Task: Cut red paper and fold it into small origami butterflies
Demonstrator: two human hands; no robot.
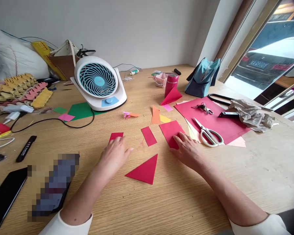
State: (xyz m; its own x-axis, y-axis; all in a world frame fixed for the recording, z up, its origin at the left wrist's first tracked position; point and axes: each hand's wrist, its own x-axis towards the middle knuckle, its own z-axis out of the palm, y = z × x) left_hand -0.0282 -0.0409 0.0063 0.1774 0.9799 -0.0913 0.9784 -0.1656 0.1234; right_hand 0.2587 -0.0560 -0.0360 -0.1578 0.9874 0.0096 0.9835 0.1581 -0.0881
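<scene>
My left hand (114, 152) lies palm down with its fingers over the near part of a small red paper piece (116, 134), thumb held apart. On a larger red paper rectangle (171, 130) rests my right hand (186, 147), fingers spread. Between the hands lies a narrow red paper strip (149, 136). A red paper triangle (145, 170) sits nearer to me, touched by neither hand. White-handled scissors (209, 135) lie just beyond my right hand, partly on a large red sheet (193, 112).
A white fan (98, 81) stands at the back left. Two phones (8, 195) lie at the front left. Behind the papers are a red flask (171, 81) and a blue bag (204, 78). Keys (204, 107) and a crumpled cloth (253, 114) are at the right.
</scene>
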